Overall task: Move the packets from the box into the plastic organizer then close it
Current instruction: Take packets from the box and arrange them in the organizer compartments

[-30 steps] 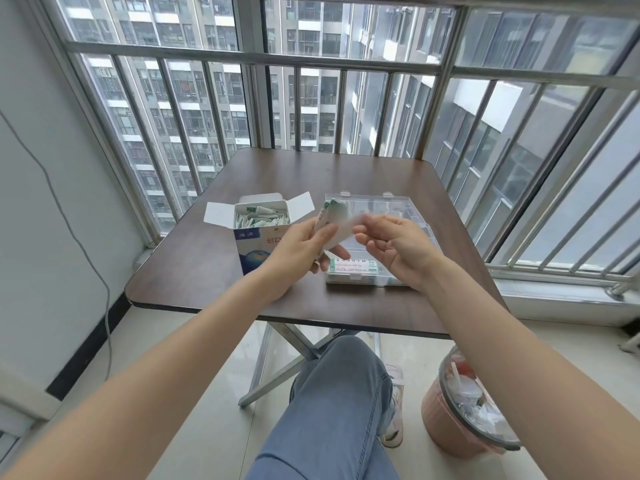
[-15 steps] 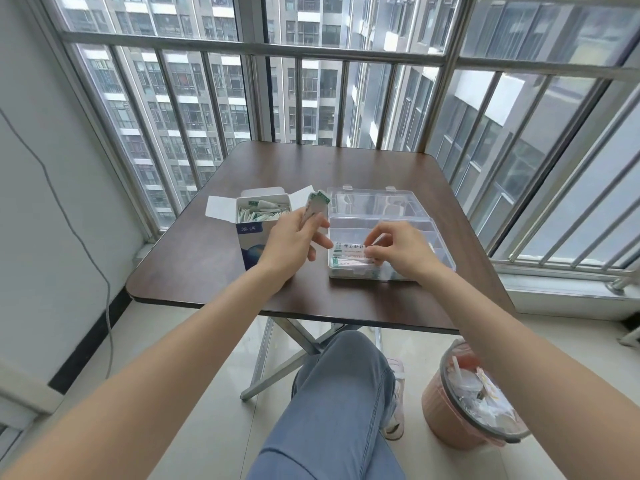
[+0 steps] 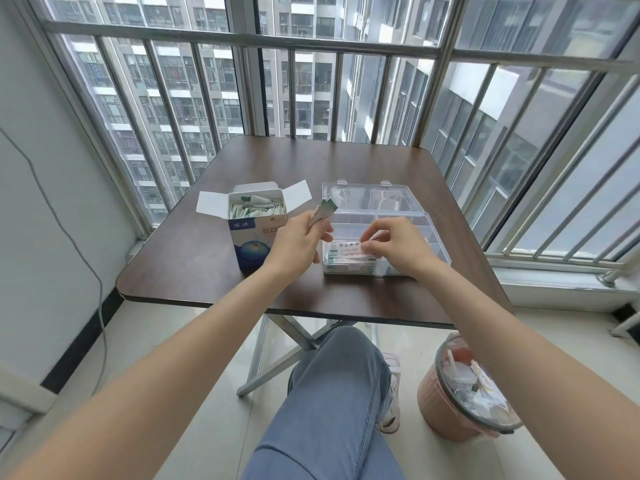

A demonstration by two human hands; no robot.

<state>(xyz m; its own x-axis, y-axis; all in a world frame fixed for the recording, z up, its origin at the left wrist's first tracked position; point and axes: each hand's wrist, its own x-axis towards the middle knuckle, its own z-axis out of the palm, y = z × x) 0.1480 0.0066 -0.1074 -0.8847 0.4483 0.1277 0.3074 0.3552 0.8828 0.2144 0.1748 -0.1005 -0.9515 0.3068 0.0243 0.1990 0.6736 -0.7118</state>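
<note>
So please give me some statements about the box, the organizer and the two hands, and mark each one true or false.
1. The box is open, with packets inside. True.
2. The organizer lid is closed. False: it lies open toward the window.
3. The left hand holds packets. True.
4. The right hand rests on the box. False: it is at the organizer's near compartment, fingers on a packet there.
5. The box stands right of the organizer. False: it stands left of it.
</note>
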